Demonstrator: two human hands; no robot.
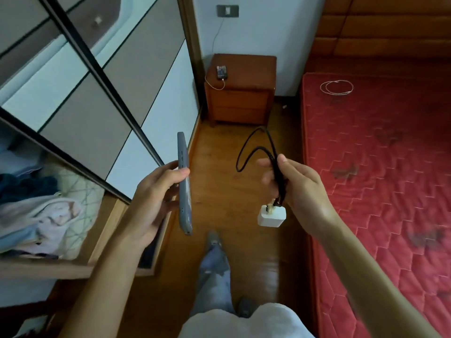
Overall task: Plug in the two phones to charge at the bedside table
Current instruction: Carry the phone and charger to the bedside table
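- While the person stands well apart from the bedside table (pixel 253 67), the left hand (pixel 156 198) is closed around a grey-cased phone (pixel 184 184), held edge-up with its port end nearest the body, probably so the port is easy to reach.
- Thumb and fingers of the right hand (pixel 295 186) pinch a folded black cable (pixel 258 152); its white charger block (pixel 271 215) dangles below the hand, so plug and lead travel as one bundle.
- Phones counted: two. The other phone (pixel 221 72) lies face-up near the table's left edge, toward the back corner, with a thin pale cable (pixel 216 85) looping over that edge and up to the wall socket (pixel 227 11); it looks already plugged in.
- Cables counted: three, the third being a white coil (pixel 336 87) lying on the red mattress (pixel 380 167) near its head end.
- Charger blocks seen: one; sockets: one plate.
- By my judgement, half the task remains: the held phone needs power.
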